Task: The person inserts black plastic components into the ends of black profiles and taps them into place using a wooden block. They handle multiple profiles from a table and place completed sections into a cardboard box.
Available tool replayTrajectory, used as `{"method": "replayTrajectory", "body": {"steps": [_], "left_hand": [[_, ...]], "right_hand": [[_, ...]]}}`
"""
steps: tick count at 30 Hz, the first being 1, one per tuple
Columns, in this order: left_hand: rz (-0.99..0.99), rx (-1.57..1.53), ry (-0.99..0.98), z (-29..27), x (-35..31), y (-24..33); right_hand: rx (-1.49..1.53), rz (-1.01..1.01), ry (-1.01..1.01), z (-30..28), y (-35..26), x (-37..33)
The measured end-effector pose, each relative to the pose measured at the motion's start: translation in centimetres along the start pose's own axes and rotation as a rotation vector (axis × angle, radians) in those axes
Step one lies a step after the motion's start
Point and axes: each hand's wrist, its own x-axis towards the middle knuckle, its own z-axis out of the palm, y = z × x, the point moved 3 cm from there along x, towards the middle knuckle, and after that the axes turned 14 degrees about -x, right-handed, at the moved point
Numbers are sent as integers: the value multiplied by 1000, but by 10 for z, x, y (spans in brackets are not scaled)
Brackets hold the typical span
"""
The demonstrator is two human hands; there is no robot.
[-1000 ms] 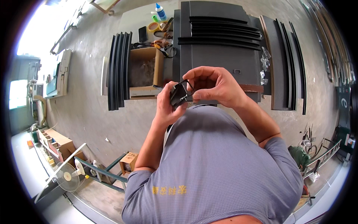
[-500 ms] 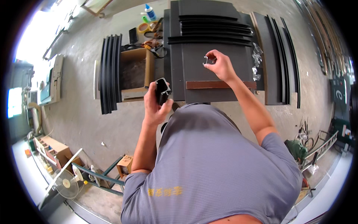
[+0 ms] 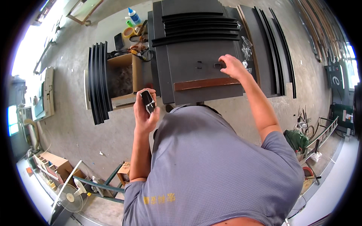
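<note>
My left hand (image 3: 142,117) is wrapped around a short piece of black hollow profile (image 3: 148,101), its cut end facing up with bright metal edges. Over the dark grey panel (image 3: 203,54), my right hand (image 3: 233,67) has thumb and forefinger closed at a small dark squarish piece (image 3: 217,65). Left of that, a small dark C-shaped piece (image 3: 199,64) lies on the panel. A reddish-brown bar (image 3: 207,84) lies along the near side of the panel, just below both small pieces.
Long black profiles (image 3: 200,28) lie across the far panel. More black profiles (image 3: 97,83) rest beside an open cardboard box (image 3: 136,73) on the left. Tape rolls (image 3: 129,31), a blue bottle (image 3: 133,16) and a phone (image 3: 118,41) are behind it. Crumpled clear plastic (image 3: 246,51) lies right.
The C-shaped piece has left my right hand and lies on the panel. My right hand has shifted right to another small piece. My left hand, with the profile, has tilted and come lower.
</note>
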Motion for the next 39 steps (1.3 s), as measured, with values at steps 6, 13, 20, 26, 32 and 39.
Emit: {"method": "replayTrajectory", "body": {"steps": [6,13,20,26,32,39], "left_hand": [[-29,-5,-13,3,3,1],[-2,-37,8,4,5,-2],[-48,4,-32,-1,3,-3],[-62,-6,-12,-2,-2,-5],[-61,-6,-14,-2,-1,-8],[-69,-7,-12,-5,-1,-10]], "right_hand": [[104,129,41,16,-2,3],[567,430,-161,30,17,4],[96,393,-25,4,43,0],[61,207,-90,-3,65,-13],[31,56,33,8,39,-5],[184,106,175,11,14,-3]]}}
